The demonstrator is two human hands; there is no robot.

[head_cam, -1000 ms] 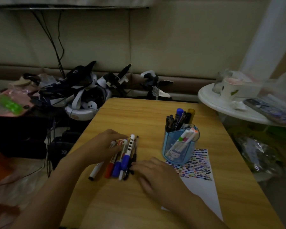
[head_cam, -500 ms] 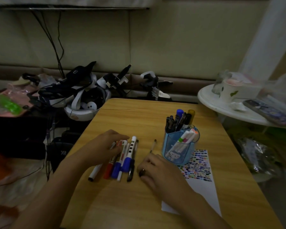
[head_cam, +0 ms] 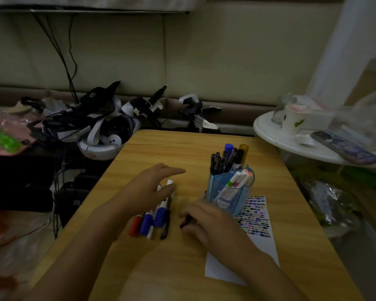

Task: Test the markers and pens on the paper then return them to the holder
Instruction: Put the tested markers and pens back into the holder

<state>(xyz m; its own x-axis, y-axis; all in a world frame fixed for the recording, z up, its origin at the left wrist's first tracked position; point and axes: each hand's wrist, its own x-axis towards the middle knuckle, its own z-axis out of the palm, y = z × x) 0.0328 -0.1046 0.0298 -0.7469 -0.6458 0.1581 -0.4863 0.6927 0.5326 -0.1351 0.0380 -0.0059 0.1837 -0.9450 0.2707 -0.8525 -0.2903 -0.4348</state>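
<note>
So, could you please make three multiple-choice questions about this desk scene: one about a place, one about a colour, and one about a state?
1. Where does the sheet of paper lie in relation to the blue pen holder?
A. Partly under it, reaching toward the person
B. On the white round table
C. Rolled up inside the holder

2. What colour is the cap at the left end of the row of markers on the wooden table?
A. Green
B. Red
C. Yellow

3. What is the right hand doing?
A. Lying flat and open on the paper
B. Reaching into the holder
C. Gripping a dark pen

Answers:
1 A: the holder stands on the sheet's far end.
2 B: the leftmost cap is red.
3 C: curled fingers hold a dark pen, while the left hand is spread over the markers.
</note>
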